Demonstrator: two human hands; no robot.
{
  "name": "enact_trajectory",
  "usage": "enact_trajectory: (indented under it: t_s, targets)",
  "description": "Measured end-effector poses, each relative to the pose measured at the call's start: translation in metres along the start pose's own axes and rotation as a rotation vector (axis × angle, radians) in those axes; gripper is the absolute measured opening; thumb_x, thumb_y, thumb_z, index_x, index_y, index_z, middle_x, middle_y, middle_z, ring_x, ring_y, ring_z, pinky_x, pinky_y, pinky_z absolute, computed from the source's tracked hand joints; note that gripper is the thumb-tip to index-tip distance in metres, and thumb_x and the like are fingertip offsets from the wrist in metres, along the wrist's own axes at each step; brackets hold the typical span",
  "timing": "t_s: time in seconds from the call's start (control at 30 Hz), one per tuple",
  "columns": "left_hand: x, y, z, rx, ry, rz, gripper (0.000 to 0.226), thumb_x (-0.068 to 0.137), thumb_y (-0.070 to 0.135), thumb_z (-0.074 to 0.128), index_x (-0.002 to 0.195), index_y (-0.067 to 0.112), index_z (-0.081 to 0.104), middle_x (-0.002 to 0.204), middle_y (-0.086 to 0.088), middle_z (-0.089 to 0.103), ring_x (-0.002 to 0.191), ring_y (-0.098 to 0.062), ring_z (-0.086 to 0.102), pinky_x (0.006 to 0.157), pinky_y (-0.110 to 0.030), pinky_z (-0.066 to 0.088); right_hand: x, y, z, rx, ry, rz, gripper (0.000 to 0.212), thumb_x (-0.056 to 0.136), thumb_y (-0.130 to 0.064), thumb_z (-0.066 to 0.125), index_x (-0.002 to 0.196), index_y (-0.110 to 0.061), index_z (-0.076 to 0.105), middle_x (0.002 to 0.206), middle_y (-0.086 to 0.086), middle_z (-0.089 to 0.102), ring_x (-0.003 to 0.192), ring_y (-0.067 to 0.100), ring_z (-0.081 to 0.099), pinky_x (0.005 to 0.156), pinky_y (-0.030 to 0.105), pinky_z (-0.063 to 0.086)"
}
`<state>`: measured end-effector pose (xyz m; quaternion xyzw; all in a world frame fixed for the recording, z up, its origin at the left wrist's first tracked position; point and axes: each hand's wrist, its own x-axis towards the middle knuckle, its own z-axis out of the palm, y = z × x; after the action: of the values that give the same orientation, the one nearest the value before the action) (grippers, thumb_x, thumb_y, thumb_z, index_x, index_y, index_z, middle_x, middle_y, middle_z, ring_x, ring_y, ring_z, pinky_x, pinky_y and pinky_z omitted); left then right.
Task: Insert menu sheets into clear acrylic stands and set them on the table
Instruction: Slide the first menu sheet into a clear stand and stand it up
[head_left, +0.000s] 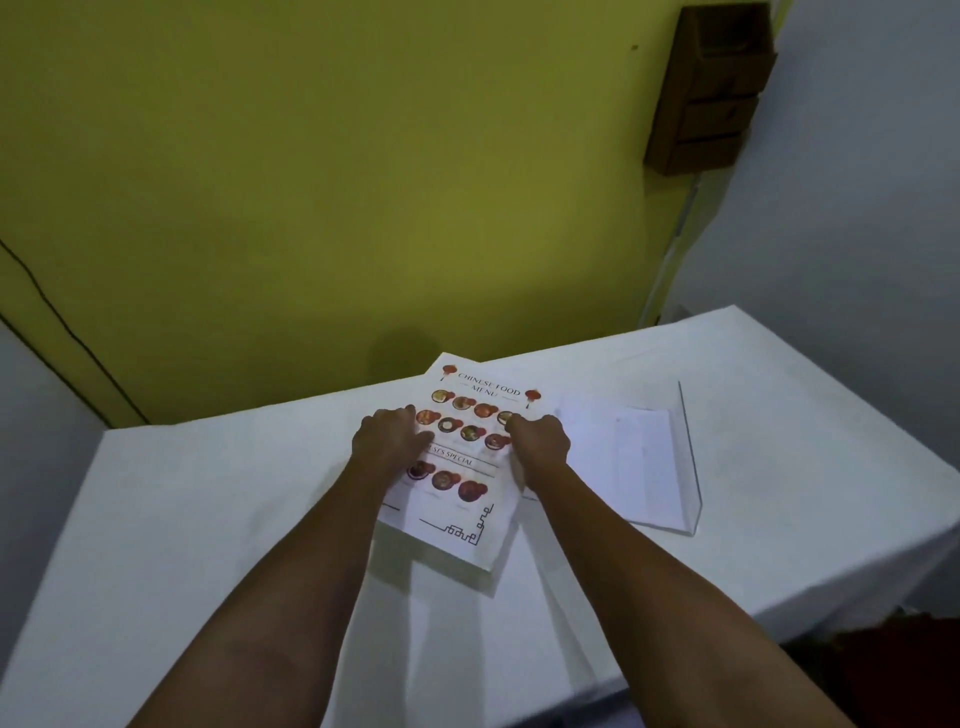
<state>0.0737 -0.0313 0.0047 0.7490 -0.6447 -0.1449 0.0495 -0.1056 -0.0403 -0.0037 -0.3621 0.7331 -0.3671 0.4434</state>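
Observation:
A printed menu sheet (457, 499) headed "Chinese Food Menu", with round food pictures, lies near the middle of the white table (208, 519), on top of what looks like a small stack of sheets. My left hand (387, 436) rests on its left side, fingers bent and pressing the paper. My right hand (540, 441) grips the sheet's right edge. A clear acrylic stand (644, 462) lies flat on the table just right of the menu, with a white sheet inside or under it; I cannot tell which.
The table's far edge meets a yellow-green wall (337, 182). A brown cardboard holder (706, 93) hangs high on the wall at the right corner. A dark cable (67, 332) runs down the wall at left. Something dark red (893, 670) sits below the table's right edge.

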Motion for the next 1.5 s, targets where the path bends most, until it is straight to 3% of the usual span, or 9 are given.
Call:
enact_trajectory:
  t_s: [0.27, 0.43, 0.57, 0.67, 0.9, 1.13, 1.23, 1.33, 1.5]
  targets:
    - [-0.004, -0.016, -0.031, -0.053, 0.168, -0.122, 0.061, 0.095, 0.048, 0.045, 0.147, 0.020, 0.031, 0.139, -0.027, 0.042, 0.128, -0.043, 0.039, 0.103, -0.049, 0.038, -0.013, -0.061, 0.023, -0.096, -0.089, -0.378, 0.056, 0.075, -0.023, 0.063, 0.128, -0.010, 0.049, 0.124, 0.014, 0.058, 0.114, 0.033, 0.057, 0.095, 0.040, 0.049]
    - [-0.011, -0.030, -0.034, -0.110, 0.316, -0.160, 0.078, 0.091, 0.055, 0.046, 0.153, 0.020, 0.015, 0.155, -0.028, 0.016, 0.139, -0.045, 0.022, 0.110, -0.052, 0.029, -0.014, -0.090, 0.035, -0.026, -0.166, -0.619, 0.047, 0.074, -0.009, 0.065, 0.120, -0.010, 0.053, 0.119, 0.005, 0.061, 0.109, 0.025, 0.059, 0.084, 0.027, 0.045]
    - [-0.012, -0.038, -0.030, -0.135, 0.452, -0.238, 0.075, 0.091, 0.047, 0.052, 0.152, 0.015, 0.022, 0.152, -0.032, 0.020, 0.134, -0.048, 0.029, 0.107, -0.054, 0.034, -0.013, -0.107, 0.051, -0.059, -0.213, -0.745, 0.066, 0.080, -0.018, 0.066, 0.140, -0.009, 0.039, 0.139, 0.007, 0.051, 0.126, 0.025, 0.051, 0.106, 0.043, 0.045]
    - [-0.004, -0.046, -0.020, -0.165, 0.570, -0.236, 0.073, 0.081, 0.033, 0.072, 0.142, 0.004, 0.043, 0.136, -0.043, 0.039, 0.113, -0.058, 0.048, 0.088, -0.062, 0.047, -0.014, -0.111, 0.061, -0.082, -0.241, -0.824, 0.079, 0.084, -0.022, 0.066, 0.150, -0.009, 0.027, 0.156, 0.008, 0.034, 0.143, 0.024, 0.035, 0.116, 0.044, 0.034]
    - [0.002, -0.057, 0.011, -0.317, 0.702, -0.276, 0.069, 0.087, 0.029, 0.064, 0.145, 0.002, 0.036, 0.143, -0.042, 0.028, 0.122, -0.056, 0.040, 0.098, -0.060, 0.043, -0.003, -0.093, 0.076, 0.032, -0.275, -0.881, 0.069, 0.086, 0.002, 0.059, 0.148, -0.011, 0.032, 0.145, -0.011, 0.033, 0.139, 0.006, 0.029, 0.118, 0.035, 0.031]
    - [-0.017, -0.048, 0.041, -0.317, 0.647, -0.181, 0.078, 0.085, 0.037, 0.066, 0.148, 0.006, 0.031, 0.146, -0.039, 0.025, 0.127, -0.053, 0.039, 0.096, -0.055, 0.047, 0.013, -0.056, 0.060, -0.126, -0.209, -0.988, 0.070, 0.089, -0.003, 0.058, 0.150, -0.005, 0.024, 0.150, -0.007, 0.022, 0.143, 0.011, 0.022, 0.119, 0.032, 0.026]
    - [-0.024, -0.048, 0.046, -0.257, 0.626, -0.137, 0.082, 0.085, 0.045, 0.059, 0.149, 0.011, 0.020, 0.149, -0.038, 0.021, 0.133, -0.053, 0.035, 0.098, -0.056, 0.045, 0.013, -0.040, 0.053, -0.286, -0.223, -1.037, 0.076, 0.094, -0.015, 0.055, 0.153, -0.008, 0.006, 0.160, -0.003, 0.003, 0.145, 0.003, 0.005, 0.110, 0.014, 0.025]
    - [-0.030, -0.050, 0.047, -0.205, 0.609, -0.116, 0.082, 0.086, 0.048, 0.055, 0.149, 0.015, 0.014, 0.151, -0.039, 0.016, 0.137, -0.054, 0.028, 0.101, -0.060, 0.040, 0.008, -0.030, 0.050, -0.432, -0.244, -1.062, 0.083, 0.094, -0.022, 0.053, 0.153, -0.015, -0.005, 0.161, 0.000, -0.018, 0.139, -0.007, -0.004, 0.085, 0.020, 0.046]
    - [-0.036, -0.054, 0.033, -0.051, 0.603, -0.136, 0.088, 0.075, 0.036, 0.077, 0.145, 0.015, 0.028, 0.144, -0.044, 0.029, 0.131, -0.059, 0.036, 0.094, -0.062, 0.044, 0.004, -0.023, 0.048, -0.582, -0.254, -1.160, 0.092, 0.085, -0.020, 0.056, 0.154, -0.014, -0.005, 0.158, -0.006, -0.022, 0.152, 0.025, -0.002, 0.074, 0.032, 0.057]
